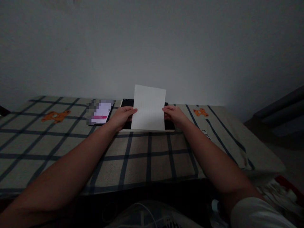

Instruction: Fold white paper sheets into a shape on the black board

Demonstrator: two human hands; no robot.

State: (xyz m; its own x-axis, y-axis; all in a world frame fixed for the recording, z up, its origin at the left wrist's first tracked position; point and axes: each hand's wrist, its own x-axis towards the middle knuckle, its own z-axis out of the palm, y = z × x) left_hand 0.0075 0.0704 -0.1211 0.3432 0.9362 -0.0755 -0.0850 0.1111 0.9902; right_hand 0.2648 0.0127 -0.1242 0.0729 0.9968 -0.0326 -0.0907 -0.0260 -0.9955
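A white sheet of paper (149, 109) with faint lines stands tilted up between my hands. My left hand (122, 117) pinches its left edge, thumb in front and fingers behind. On the opposite edge, my right hand (175, 114) grips the sheet the same way. Behind and under the paper lies a flat black item with a pale border (127, 103), perhaps a notebook or board; the sheet covers most of it. Left of my left hand rests a tablet or large phone (103, 110) with its screen lit and partly pixelated.
A checked cloth (140, 158) with orange bear prints (56, 117) covers the table. A grey wall (152, 47) rises directly behind it. Below the table's right side are crumpled cloth items (280, 193) and a clear bottle-like object (216, 210).
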